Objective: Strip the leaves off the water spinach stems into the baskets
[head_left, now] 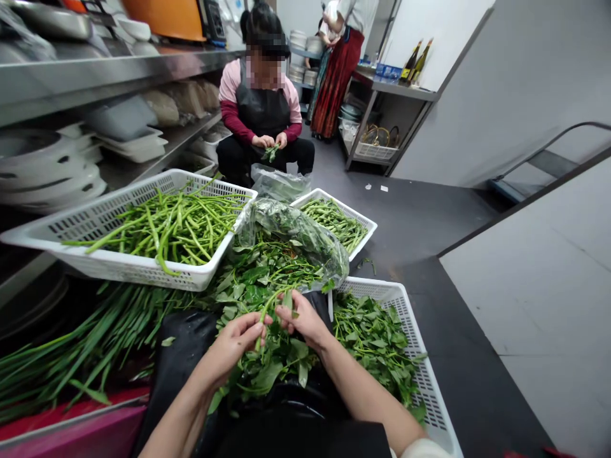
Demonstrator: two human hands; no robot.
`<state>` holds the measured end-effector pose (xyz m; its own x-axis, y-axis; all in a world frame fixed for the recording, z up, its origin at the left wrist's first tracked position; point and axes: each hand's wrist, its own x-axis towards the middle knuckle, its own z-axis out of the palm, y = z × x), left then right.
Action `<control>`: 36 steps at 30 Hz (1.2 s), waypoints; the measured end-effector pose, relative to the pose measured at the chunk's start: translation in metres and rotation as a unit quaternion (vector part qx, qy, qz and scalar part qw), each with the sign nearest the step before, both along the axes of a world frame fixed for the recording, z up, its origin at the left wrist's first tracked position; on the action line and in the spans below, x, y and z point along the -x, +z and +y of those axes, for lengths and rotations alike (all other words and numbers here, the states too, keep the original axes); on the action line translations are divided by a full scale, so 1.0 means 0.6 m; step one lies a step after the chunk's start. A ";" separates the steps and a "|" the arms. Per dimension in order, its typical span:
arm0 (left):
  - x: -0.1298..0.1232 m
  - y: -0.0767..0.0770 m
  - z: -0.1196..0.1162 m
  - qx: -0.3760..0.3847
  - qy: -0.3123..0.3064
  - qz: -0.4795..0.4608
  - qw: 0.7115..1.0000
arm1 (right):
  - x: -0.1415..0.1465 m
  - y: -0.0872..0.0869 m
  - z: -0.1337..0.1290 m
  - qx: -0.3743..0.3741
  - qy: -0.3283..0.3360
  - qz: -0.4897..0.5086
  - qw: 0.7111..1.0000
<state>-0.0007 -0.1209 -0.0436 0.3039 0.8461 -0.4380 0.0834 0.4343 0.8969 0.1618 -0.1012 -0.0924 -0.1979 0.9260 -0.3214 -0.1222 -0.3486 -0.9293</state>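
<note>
My left hand (245, 334) pinches a green stem (263, 315) that slants up and away over a heap of leafy greens (258, 270). Just right of it, my right hand (300, 318) has its fingers closed on a leaf (287, 302) at that stem. The heap spills from a clear plastic bag (305, 235) toward my lap. On the right stands a white basket (420, 343) of leafy greens. A larger white basket (119, 270) at the left holds bare green stems (176, 222).
Across from me, a seated person (262, 108) holds greens beside a small white basket (370, 232) of cut stems. Long green leaves (95, 337) lie at the left below metal shelves (191, 63). Farther back are standing people (338, 70) and a metal table (405, 89).
</note>
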 end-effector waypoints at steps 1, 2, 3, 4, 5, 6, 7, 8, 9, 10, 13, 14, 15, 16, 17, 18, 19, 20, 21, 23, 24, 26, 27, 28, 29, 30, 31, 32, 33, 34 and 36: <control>0.001 -0.002 0.000 0.023 -0.004 -0.030 0.999 | 0.006 0.005 -0.004 0.018 0.024 0.036 0.999; 0.003 -0.004 -0.001 0.043 -0.013 -0.057 0.997 | 0.012 0.010 -0.006 0.034 0.054 0.070 0.996; 0.006 -0.007 -0.002 0.060 -0.023 -0.079 0.995 | 0.016 0.014 -0.006 0.044 0.092 0.095 0.990; 0.008 -0.010 -0.004 0.070 -0.031 -0.094 0.993 | 0.018 0.016 -0.004 0.049 0.130 0.106 0.985; 0.011 -0.013 -0.006 0.076 -0.037 -0.101 0.991 | 0.019 0.016 -0.001 0.049 0.164 0.101 0.980; 0.014 -0.017 -0.009 0.079 -0.038 -0.101 0.991 | 0.018 0.014 0.004 0.045 0.186 0.083 0.978; 0.017 -0.019 -0.012 0.080 -0.034 -0.096 0.992 | 0.015 0.010 0.010 0.040 0.195 0.059 0.978; 0.020 -0.021 -0.015 0.079 -0.024 -0.088 0.993 | 0.010 0.004 0.017 0.037 0.183 0.043 0.981; 0.024 -0.022 -0.018 0.078 -0.014 -0.079 0.994 | 0.005 -0.003 0.025 0.038 0.155 0.039 0.986; 0.028 -0.022 -0.022 0.077 -0.003 -0.070 0.995 | -0.003 -0.010 0.033 0.043 0.117 0.048 0.991; 0.039 -0.017 -0.032 0.072 0.039 -0.037 0.996 | -0.028 -0.028 0.052 0.055 0.002 0.102 0.993; 0.042 -0.016 -0.034 0.070 0.053 -0.021 0.996 | -0.036 -0.032 0.054 0.055 -0.020 0.110 0.992; 0.044 -0.014 -0.036 0.065 0.065 -0.003 0.996 | -0.041 -0.033 0.055 0.059 -0.023 0.117 0.991; 0.045 -0.013 -0.038 0.057 0.076 0.015 0.995 | -0.045 -0.034 0.053 0.069 -0.012 0.131 0.989; 0.045 -0.012 -0.039 0.047 0.081 0.035 0.995 | -0.046 -0.034 0.050 0.082 0.007 0.154 0.985; 0.045 -0.012 -0.039 0.034 0.085 0.056 0.994 | -0.045 -0.033 0.046 0.096 0.029 0.187 0.977; 0.045 -0.012 -0.039 0.017 0.086 0.080 0.993 | -0.042 -0.033 0.041 0.111 0.048 0.227 0.966; 0.046 -0.012 -0.039 -0.003 0.087 0.108 0.990 | -0.039 -0.034 0.037 0.124 0.062 0.267 0.954; 0.048 -0.011 -0.039 -0.027 0.086 0.140 0.986 | -0.035 -0.034 0.032 0.131 0.071 0.301 0.942; 0.052 -0.008 -0.039 -0.082 0.079 0.211 0.971 | -0.028 -0.035 0.026 0.129 0.091 0.329 0.931; 0.054 -0.005 -0.039 -0.110 0.073 0.245 0.960 | -0.025 -0.034 0.023 0.123 0.108 0.326 0.931; 0.056 0.002 -0.040 -0.158 0.061 0.297 0.940 | -0.019 -0.027 0.020 0.099 0.139 0.295 0.940; 0.055 0.006 -0.041 -0.177 0.052 0.310 0.932 | -0.016 -0.021 0.020 0.084 0.156 0.267 0.947; 0.053 0.010 -0.041 -0.193 0.043 0.318 0.927 | -0.013 -0.014 0.020 0.066 0.174 0.231 0.955; 0.051 0.014 -0.042 -0.205 0.031 0.321 0.924 | -0.010 -0.006 0.020 0.046 0.188 0.191 0.962; 0.049 0.018 -0.043 -0.212 0.019 0.322 0.923 | -0.008 0.000 0.022 0.028 0.195 0.151 0.969; 0.047 0.021 -0.043 -0.215 0.006 0.322 0.922 | -0.006 0.005 0.023 0.012 0.195 0.116 0.974; 0.047 0.024 -0.044 -0.215 -0.006 0.323 0.922 | -0.005 0.008 0.025 0.000 0.189 0.088 0.978; 0.047 0.025 -0.044 -0.212 -0.016 0.324 0.922 | -0.007 0.010 0.027 -0.006 0.179 0.070 0.981; 0.050 0.026 -0.043 -0.209 -0.028 0.323 0.923 | -0.012 0.010 0.030 -0.009 0.174 0.061 0.983; 0.063 0.026 -0.042 -0.203 -0.046 0.317 0.925 | -0.034 0.006 0.038 -0.010 0.170 0.060 0.984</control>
